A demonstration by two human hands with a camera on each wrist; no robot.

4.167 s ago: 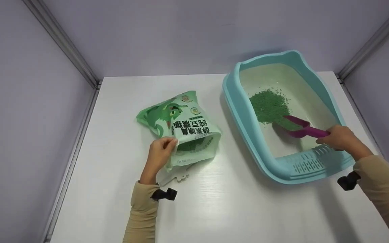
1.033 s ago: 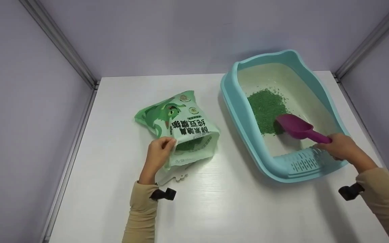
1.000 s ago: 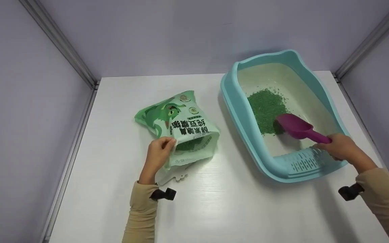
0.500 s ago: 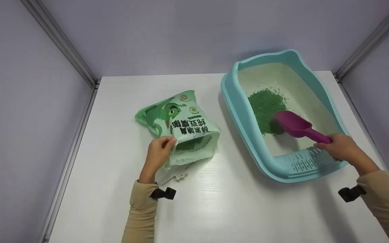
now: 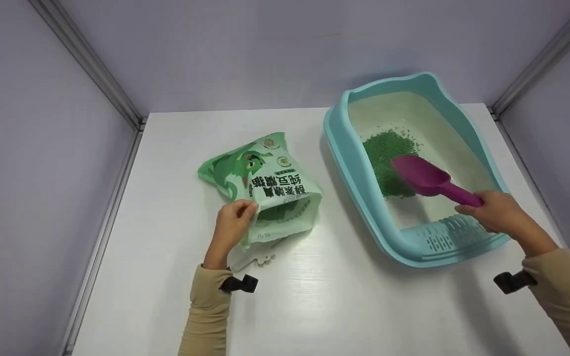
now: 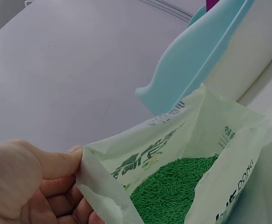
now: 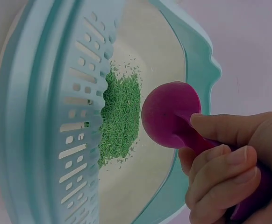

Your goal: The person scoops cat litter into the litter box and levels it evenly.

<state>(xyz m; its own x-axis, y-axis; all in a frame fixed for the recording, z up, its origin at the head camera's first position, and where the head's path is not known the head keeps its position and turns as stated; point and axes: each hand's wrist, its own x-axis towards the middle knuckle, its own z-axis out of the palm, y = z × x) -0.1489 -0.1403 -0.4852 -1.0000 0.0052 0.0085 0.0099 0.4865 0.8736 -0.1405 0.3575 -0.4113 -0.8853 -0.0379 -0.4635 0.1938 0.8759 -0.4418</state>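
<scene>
My left hand (image 5: 234, 222) pinches the left edge of the mouth of a green bag of cat litter (image 5: 280, 190). The bag lies on the table with its mouth held apart; green litter pellets (image 6: 173, 186) show inside it in the left wrist view. My right hand (image 5: 495, 212) grips the handle of a magenta scoop (image 5: 423, 175). In the head view the scoop's bowl looks empty and hangs above the blue litter box (image 5: 364, 198). Below it, a pile of green litter (image 7: 119, 121) lies on the box's pale floor.
A flat pale piece with a scalloped end (image 5: 260, 258) lies partly under the bag. The litter box has a slotted front step (image 5: 443, 242). A white table (image 5: 285, 306) carries everything, with panel walls at the back and sides.
Over the last second my right hand has lifted the scoop slightly and moved it left over the pile. Earlier, the scoop was tipped with litter at its mouth. My left hand has stayed put.
</scene>
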